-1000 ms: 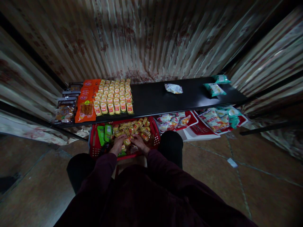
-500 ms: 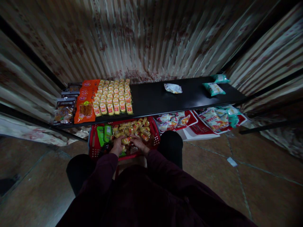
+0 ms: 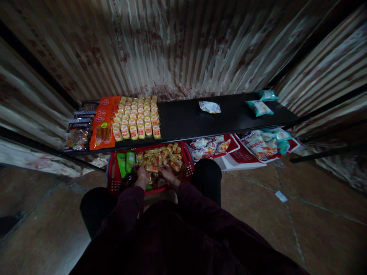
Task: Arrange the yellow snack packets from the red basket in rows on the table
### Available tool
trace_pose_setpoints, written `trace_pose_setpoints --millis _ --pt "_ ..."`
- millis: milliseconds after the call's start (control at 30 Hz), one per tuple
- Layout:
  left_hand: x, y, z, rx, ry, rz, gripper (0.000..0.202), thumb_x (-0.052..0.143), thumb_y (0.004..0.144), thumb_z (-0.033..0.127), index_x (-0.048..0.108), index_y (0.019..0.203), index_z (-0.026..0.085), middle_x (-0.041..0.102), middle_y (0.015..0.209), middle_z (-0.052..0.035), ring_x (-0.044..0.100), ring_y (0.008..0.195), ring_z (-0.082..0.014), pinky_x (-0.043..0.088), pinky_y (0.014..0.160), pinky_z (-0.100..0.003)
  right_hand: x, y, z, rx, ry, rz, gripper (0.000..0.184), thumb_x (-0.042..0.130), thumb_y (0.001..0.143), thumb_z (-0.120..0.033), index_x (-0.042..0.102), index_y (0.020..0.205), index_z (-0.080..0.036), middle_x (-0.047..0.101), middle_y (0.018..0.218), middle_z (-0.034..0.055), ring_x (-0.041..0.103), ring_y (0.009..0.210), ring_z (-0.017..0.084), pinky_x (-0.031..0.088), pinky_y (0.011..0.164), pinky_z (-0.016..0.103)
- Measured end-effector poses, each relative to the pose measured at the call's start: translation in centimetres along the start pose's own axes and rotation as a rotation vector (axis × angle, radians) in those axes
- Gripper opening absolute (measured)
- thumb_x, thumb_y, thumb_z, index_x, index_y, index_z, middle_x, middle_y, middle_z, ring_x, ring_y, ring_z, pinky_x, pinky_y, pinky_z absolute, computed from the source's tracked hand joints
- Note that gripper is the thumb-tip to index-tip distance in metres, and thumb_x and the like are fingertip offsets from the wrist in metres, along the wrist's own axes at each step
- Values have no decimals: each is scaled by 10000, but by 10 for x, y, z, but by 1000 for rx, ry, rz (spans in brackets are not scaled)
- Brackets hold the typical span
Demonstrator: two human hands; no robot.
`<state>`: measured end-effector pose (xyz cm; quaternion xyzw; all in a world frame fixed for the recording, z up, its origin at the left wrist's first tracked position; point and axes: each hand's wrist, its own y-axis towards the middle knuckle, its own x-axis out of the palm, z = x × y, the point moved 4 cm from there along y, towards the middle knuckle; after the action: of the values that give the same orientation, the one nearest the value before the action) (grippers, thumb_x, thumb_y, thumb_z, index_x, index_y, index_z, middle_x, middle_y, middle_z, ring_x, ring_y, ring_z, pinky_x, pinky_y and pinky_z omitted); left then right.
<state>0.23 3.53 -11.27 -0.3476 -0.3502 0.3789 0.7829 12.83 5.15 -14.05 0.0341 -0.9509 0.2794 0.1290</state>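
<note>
Over the red basket (image 3: pixel 187 160), a small yellow-wrapped snack (image 3: pixel 151 168) lies level between my hands. My left hand (image 3: pixel 142 176) is closed at its left end, and my right hand (image 3: pixel 167 175) pinches its right end. More yellow packets (image 3: pixel 168 151) fill the basket around and behind my fingers, with green packets (image 3: pixel 126 162) at its left side. Above, on the black shelf (image 3: pixel 180 122), matching yellow packets (image 3: pixel 137 118) stand in close rows. My fingertips are small and dim in this view.
Orange bags (image 3: pixel 103 126) and dark bags (image 3: pixel 77 135) fill the shelf's left end. A white packet (image 3: pixel 210 107) and teal packets (image 3: pixel 259 108) lie farther right. Two more red baskets (image 3: pixel 239 152) sit under the shelf. My knees (image 3: pixel 206 179) flank the near basket.
The yellow snack between my hands has turned from tilted to level. My hands have moved slightly apart, toward its two ends.
</note>
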Motion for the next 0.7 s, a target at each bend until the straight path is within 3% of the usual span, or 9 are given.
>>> trace_pose_setpoints --millis 233,467,700 --pt "7 -13 -5 -9 -25 -47 230 441 880 186 616 1030 171 669 864 -62 613 651 -117 488 614 -214 -1 -1 0 -7 -41 14 329 707 560 -367 451 693 -210 562 608 -38 575 563 127 492 560 280" --pt "19 -14 -8 19 -77 -116 289 370 912 200 610 1069 163 682 902 -63 642 714 -137 502 649 -233 -4 1 -2 -100 -177 11 225 697 570 -330 527 623 -194 574 606 -36 546 627 124 462 625 254" --pt "19 -3 -13 -3 -48 -139 264 448 892 286 634 1010 140 679 803 -55 644 654 -145 521 642 -251 -1 -7 -14 -171 -256 -131 192 701 622 -341 654 733 -191 670 743 3 592 752 167 485 735 295"
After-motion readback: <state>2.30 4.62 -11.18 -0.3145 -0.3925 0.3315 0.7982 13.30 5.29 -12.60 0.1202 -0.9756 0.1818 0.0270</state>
